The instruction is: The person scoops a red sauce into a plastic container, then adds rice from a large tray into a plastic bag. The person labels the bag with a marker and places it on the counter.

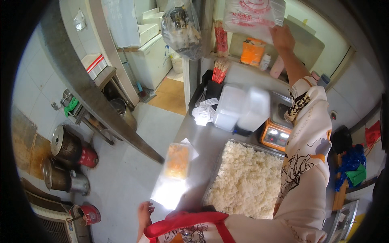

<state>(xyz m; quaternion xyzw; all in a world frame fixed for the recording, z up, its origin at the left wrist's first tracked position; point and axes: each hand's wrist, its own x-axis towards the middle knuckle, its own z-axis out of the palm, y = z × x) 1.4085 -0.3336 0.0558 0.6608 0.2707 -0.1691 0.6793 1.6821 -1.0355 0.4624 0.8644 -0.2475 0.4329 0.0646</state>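
My right hand (283,37) is raised towards the back wall, its fingers pinching the lower edge of a white plastic carrier bag (253,15) with red print. Low beside the steel worktable (194,182), my left hand (145,212) hangs with loosely bent fingers and nothing visible in it. A clear lidded takeaway container (177,161) of orange and yellow food lies near the table's left edge, partly over a white paper slip (192,149). Directly before me, a large metal tray (216,170) is heaped with cooked white rice (246,179).
Stacked plastic containers (229,106) stand behind the rice, beside an orange weighing scale (275,135). Paper receipts (204,112) and wrapped chopsticks (220,71) sit at the back left. A steel post or beam (100,88) crosses the left side. Large pots (65,145) stand on the floor.
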